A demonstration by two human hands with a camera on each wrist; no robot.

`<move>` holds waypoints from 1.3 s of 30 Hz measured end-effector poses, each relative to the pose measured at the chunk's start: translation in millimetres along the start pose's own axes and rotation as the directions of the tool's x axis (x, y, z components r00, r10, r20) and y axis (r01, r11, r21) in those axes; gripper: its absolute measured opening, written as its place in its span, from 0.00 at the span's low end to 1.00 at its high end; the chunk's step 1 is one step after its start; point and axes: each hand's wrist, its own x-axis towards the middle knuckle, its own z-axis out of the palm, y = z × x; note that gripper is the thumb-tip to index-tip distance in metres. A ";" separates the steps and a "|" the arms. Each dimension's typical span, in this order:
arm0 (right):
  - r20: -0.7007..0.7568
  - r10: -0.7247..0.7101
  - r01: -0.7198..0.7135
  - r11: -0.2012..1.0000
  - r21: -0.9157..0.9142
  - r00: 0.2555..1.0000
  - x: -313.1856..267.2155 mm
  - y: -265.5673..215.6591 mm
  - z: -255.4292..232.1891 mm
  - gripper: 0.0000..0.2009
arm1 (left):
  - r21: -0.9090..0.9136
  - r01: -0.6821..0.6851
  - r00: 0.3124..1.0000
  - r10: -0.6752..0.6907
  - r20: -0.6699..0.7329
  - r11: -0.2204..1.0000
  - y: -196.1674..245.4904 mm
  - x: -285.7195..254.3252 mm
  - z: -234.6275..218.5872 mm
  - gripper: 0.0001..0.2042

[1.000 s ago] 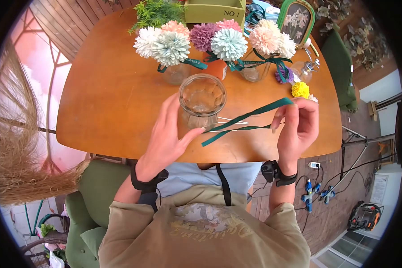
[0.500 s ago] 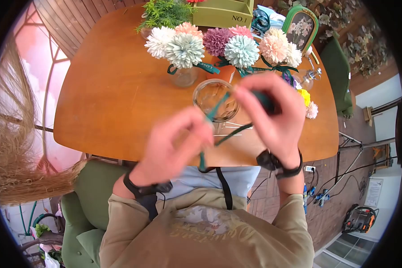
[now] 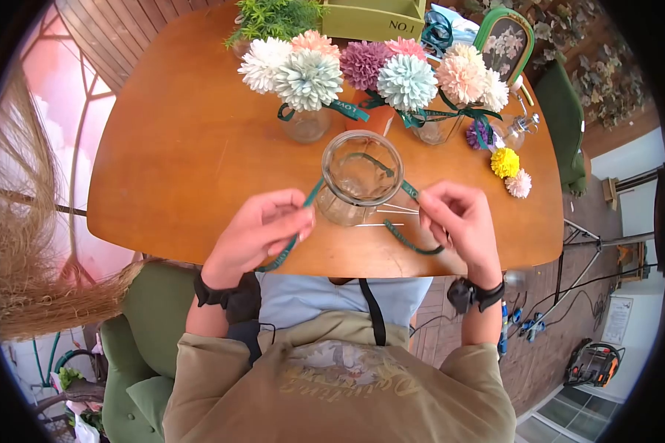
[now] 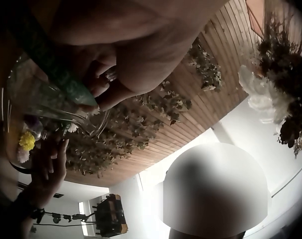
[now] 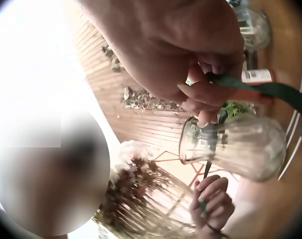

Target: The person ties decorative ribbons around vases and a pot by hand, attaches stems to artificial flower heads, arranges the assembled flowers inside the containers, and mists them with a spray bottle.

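A clear glass vase (image 3: pixel 341 211) with a wide round rim stands on the table between the hands. A dark green printed ribbon (image 3: pixel 314 192) runs round the far side of its neck, visible through the glass. To the left of the vase, my left hand (image 3: pixel 257 230) pinches one length between thumb and fingers, and its tail hangs below. On the other side my right hand (image 3: pixel 462 220) pinches the ribbon, with a loose tail (image 3: pixel 406 241) curving beneath the fingers. The right wrist view shows the vase (image 5: pixel 240 144) with the other hand (image 5: pixel 213 204) beyond it.
Thin white sticks (image 3: pixel 380 224) lie beside the vase. Behind it stand glass vases with pompom flowers (image 3: pixel 309 80) and green bows. Yellow (image 3: pixel 505 162) and pale pink (image 3: pixel 519 184) flowers lie at the right. Farther back are a green box (image 3: pixel 373 21) and a framed picture (image 3: pixel 504 48).
The left hand has left the vase and taken one length of ribbon. The ribbon has gone from hanging in front at the right to passing behind the vase's neck, hands now on either side.
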 end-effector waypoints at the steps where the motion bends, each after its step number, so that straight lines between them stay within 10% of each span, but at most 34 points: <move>1: 0.002 0.006 -0.006 1.000 0.003 1.000 -7.6 5.0 0.2 0.10 | -0.011 -0.012 1.000 0.013 0.022 1.000 -6.3 -3.3 1.5 0.08; 4: 0.150 -0.002 -0.033 0.974 0.225 0.989 -22.6 20.9 4.9 0.09 | -0.122 0.047 0.999 -0.046 0.013 0.991 -15.7 -4.8 22.7 0.07; 6: 0.099 -0.274 0.245 0.941 0.235 0.957 -23.0 34.5 16.5 0.06 | -0.157 0.028 0.998 -0.019 0.059 0.987 -25.3 -4.5 25.1 0.08; 14: -0.073 -0.465 0.419 0.847 -0.327 0.882 -19.3 45.9 42.4 0.06 | -0.071 -0.120 0.983 0.108 -0.150 0.990 -38.6 2.8 52.6 0.10; 19: -0.163 -0.474 0.424 0.865 -0.267 0.865 -20.4 45.6 61.5 0.06 | -0.002 -0.177 0.958 0.172 -0.231 0.984 -43.1 3.0 67.0 0.05; 24: -0.046 -0.238 0.239 0.908 0.345 0.970 -19.1 48.4 72.2 0.08 | 0.145 -0.251 0.924 0.281 -0.259 0.957 -46.0 0.8 74.6 0.07; 33: 0.188 -0.051 -0.040 0.893 0.449 0.981 -24.7 29.6 64.8 0.07 | 0.066 -0.153 0.961 0.164 -0.222 0.986 -49.7 -1.7 70.3 0.07; 36: 0.210 0.000 -0.096 0.888 0.449 0.978 -26.2 31.3 67.7 0.08 | 0.303 -0.190 0.954 0.249 -0.168 0.934 -51.6 0.8 67.2 0.06; 39: 0.111 -0.109 0.078 0.965 0.251 0.988 -25.3 36.6 68.9 0.09 | 0.346 -0.217 0.946 0.285 -0.156 0.913 -46.5 1.8 65.4 0.07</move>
